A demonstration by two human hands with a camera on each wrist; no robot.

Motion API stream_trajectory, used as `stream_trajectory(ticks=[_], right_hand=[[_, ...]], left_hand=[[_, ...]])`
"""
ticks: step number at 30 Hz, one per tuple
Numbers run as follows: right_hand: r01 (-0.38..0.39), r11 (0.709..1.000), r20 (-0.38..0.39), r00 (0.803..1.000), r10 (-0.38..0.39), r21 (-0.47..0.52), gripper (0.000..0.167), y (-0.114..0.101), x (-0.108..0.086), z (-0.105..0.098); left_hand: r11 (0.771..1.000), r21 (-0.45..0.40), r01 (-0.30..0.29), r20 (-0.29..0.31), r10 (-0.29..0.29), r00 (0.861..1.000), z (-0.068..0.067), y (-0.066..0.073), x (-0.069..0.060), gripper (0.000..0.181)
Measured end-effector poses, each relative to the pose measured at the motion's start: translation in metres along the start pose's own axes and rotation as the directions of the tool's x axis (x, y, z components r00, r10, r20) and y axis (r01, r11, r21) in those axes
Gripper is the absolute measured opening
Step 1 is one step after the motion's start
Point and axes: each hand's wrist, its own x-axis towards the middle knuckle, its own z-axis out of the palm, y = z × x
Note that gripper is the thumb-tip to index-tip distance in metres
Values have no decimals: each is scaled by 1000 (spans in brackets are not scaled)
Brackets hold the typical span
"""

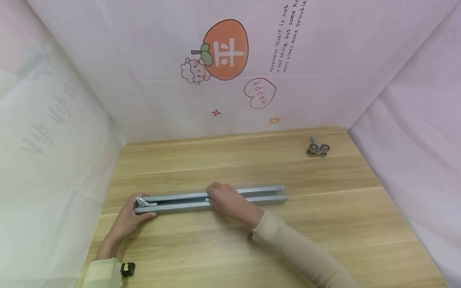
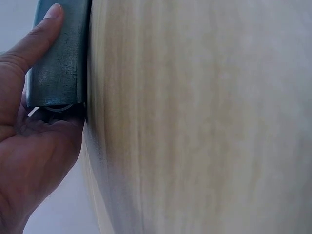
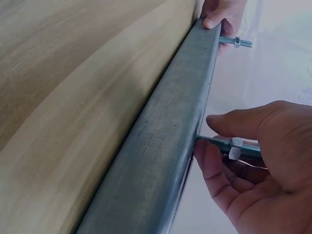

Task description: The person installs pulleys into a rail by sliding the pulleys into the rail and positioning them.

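A slotted metal rail (image 1: 173, 209) lies lengthwise on the table, its slot facing up. My left hand (image 1: 126, 220) grips the rail's left end, thumb along the near side and fingers behind; the left wrist view shows the thumb flat on the rail's side wall (image 2: 58, 73). Beside that hand, a threaded bolt with a nut (image 3: 237, 42) sticks out of the slot. My right hand (image 1: 228, 202) is over the middle of the rail. In the right wrist view its thumb and curled fingers hold a second threaded bolt with a nut (image 3: 235, 147), which also stands out of the slot.
A roller trolley (image 1: 317, 150) with several small wheels and a bolt rests at the back right of the wooden table (image 1: 324, 224). Printed cloth walls (image 1: 155, 108) border the table at the back and both sides.
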Motion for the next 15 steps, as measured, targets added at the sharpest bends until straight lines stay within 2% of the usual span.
stream_trajectory(ticks=[5,9,12,15], right_hand=[[-51,998,54,997,49,24,34,0,-5,-4],[-85,993,83,993,78,85,57,7,-10,-13],[-95,988,81,993,85,123,62,17,-16,-25],[-89,989,58,995,83,117,62,29,-21,-38]], left_hand=[[1000,12,3,-5,-3,1000,0,0,0,77],[1000,0,-2,-3,2,1000,-1,-1,0,77],[1000,0,-4,-4,4,1000,-1,-1,-1,77],[1000,-2,-2,-3,2,1000,-1,-1,-1,77]])
